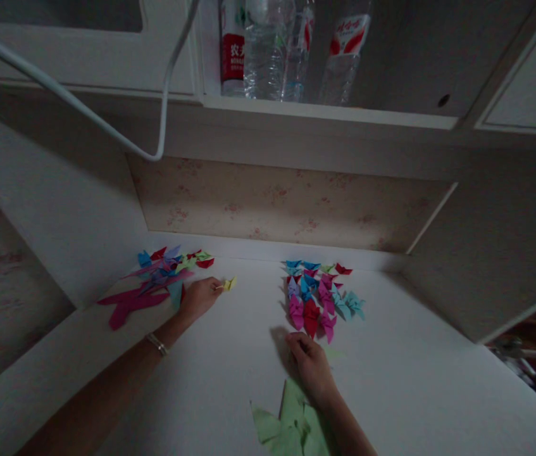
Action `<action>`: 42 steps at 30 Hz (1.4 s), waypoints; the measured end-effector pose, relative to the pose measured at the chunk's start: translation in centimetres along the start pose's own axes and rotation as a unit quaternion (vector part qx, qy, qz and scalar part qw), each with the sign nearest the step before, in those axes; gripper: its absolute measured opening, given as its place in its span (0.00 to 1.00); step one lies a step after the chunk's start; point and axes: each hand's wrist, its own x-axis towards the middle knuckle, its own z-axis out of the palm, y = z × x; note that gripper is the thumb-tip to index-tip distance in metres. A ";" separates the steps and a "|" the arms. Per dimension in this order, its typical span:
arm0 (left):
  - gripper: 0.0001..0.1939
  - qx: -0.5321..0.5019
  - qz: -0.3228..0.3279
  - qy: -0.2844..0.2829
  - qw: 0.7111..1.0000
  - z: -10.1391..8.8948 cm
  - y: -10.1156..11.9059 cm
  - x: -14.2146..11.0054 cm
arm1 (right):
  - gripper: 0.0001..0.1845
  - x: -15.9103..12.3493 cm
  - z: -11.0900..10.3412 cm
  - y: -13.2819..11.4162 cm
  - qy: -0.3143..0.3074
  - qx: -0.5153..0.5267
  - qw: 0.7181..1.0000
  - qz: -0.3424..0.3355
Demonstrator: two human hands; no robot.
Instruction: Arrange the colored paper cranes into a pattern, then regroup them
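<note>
My left hand (201,297), with a bracelet at the wrist, pinches a small yellow origami figure (230,284) above the white desk. Just left of it is a loose heap of folded paper figures (166,269) in blue, red, purple and green. Larger magenta paper pieces (128,305) lie in front of that heap. My right hand (310,364) is closed with its fingers curled; whatever it may hold is hidden. Beyond it, several origami figures (311,313) stand in close rows. A large pale green folded paper (291,421) lies partly beside my right forearm.
The white desk (230,361) sits in a recess between side panels. Above hangs a shelf (334,114) with several plastic bottles (268,54). A white bent tube (161,120) juts down at upper left. Past the right edge is a dark, cluttered area (533,367).
</note>
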 end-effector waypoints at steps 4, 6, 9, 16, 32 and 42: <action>0.19 -0.110 -0.002 -0.020 0.994 2.4 3.8 -5.2 | 0.21 -0.2 0.1 -0.4 -0.008 0.002 1.000 -0.029; 0.22 -0.288 -0.043 -0.066 0.954 3.7 5.6 -7.6 | 0.21 -0.4 0.0 -0.6 -0.010 0.007 0.999 -0.036; 0.23 -0.407 -0.062 -0.104 0.906 5.5 7.5 -9.9 | 0.22 -0.6 -0.1 -0.9 -0.009 0.021 0.999 -0.035; 0.21 -0.459 -0.036 -0.091 0.883 7.4 8.0 -10.9 | 0.24 -0.5 -0.1 -0.5 -0.020 0.003 1.000 -0.022; 0.16 -0.476 -0.060 -0.081 0.874 7.7 7.8 -11.0 | 0.20 -0.3 -0.1 -0.3 -0.023 -0.024 0.999 -0.022; 0.13 -0.499 -0.077 -0.071 0.860 7.6 7.8 -10.8 | 0.21 -0.3 -0.2 -0.3 -0.035 -0.021 0.999 -0.011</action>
